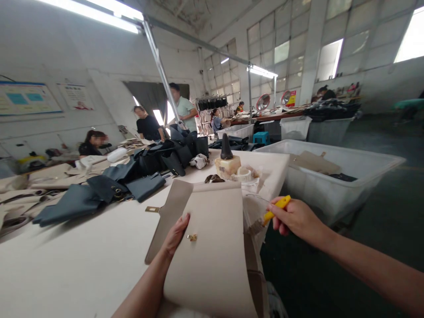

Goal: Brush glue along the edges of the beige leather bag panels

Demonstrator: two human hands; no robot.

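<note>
A beige handbag [215, 251], with a small gold lock on its front and a flap to the left, lies tilted at the table's corner. My left hand [177, 234] grips it at its left side, thumb on the front panel and the other fingers hidden behind. In my right hand [294, 218] is a brush [276, 210] by its yellow handle, fingers closed round it. The brush's bristles are beside the bag's right edge; whether they touch it I cannot tell. Just beyond the bag stand a stained pale container with a black cone-shaped top [227, 159] and a white tape roll [241, 174].
Dark bag pieces [99, 190] are heaped along the left and back of the white table [82, 260]. A large white bin [334, 190] with beige pieces in it stands to the right. Several people are at tables further back, and a metal post [160, 66] rises behind the heap.
</note>
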